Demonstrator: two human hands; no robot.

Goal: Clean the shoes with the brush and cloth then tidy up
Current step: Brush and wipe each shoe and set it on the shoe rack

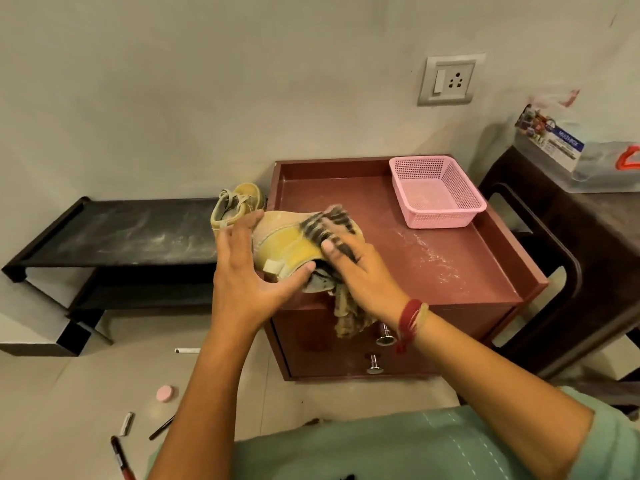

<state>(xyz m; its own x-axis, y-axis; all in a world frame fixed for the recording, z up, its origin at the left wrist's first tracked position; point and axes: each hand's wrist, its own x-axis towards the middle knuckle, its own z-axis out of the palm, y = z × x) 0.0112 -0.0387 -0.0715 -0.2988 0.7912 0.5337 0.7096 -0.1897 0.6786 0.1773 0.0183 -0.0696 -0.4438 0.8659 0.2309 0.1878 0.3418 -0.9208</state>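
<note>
Dusty maroon cabinet top (450,261); rounded yellow shoe (287,244) in grip of left hand (242,282), right hand (363,282) flat on striped cloth (325,225).

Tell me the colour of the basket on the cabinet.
The basket is pink; head view.

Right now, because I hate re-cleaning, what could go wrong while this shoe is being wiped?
1. The left hand holds the shoe above the cabinet top, which already bears pale dust; wiping with the cloth may shed more there.
2. The cloth's loose end hangs by the drawer knobs and might snag.
3. Pens lie on the floor; a step back could land on one.
</note>
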